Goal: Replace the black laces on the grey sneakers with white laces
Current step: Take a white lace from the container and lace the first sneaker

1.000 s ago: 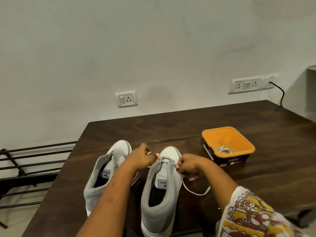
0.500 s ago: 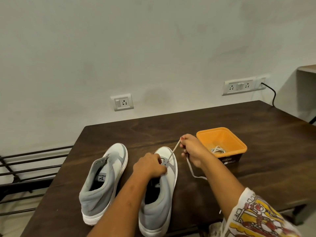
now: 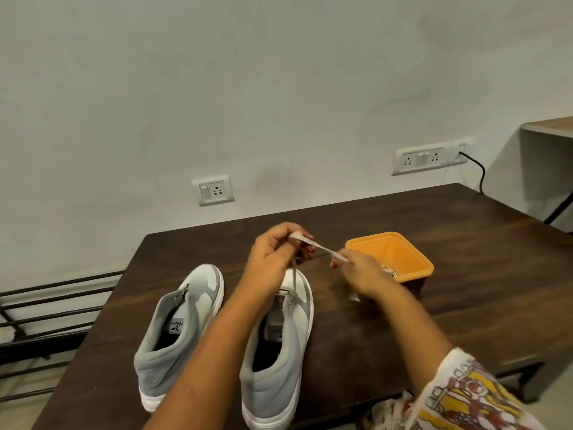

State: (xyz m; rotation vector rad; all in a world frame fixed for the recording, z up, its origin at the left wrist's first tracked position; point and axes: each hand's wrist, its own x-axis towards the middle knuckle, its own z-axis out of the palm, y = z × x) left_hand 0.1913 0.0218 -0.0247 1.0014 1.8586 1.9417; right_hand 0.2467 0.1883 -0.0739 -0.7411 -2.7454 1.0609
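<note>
Lace [image 3: 322,249] stretched between my left hand [image 3: 273,256] and right hand [image 3: 361,271], both pinching it above one sneaker [image 3: 299,318] on the counter [image 3: 465,274].

Dark wooden table [image 3: 465,274] beneath grip. Orange tub [image 3: 414,254] just right of grip, standing on table. Single socket plate [image 3: 213,189] on grey wall [image 3: 248,88] beyond grip, to left. Wider socket plate [image 3: 421,157] beyond, to right; black cable [image 3: 481,175] plugged at its right end. Black metal rack [image 3: 46,305] well left, lower than tabletop. Pale shelf [image 3: 552,125] far right.
</note>
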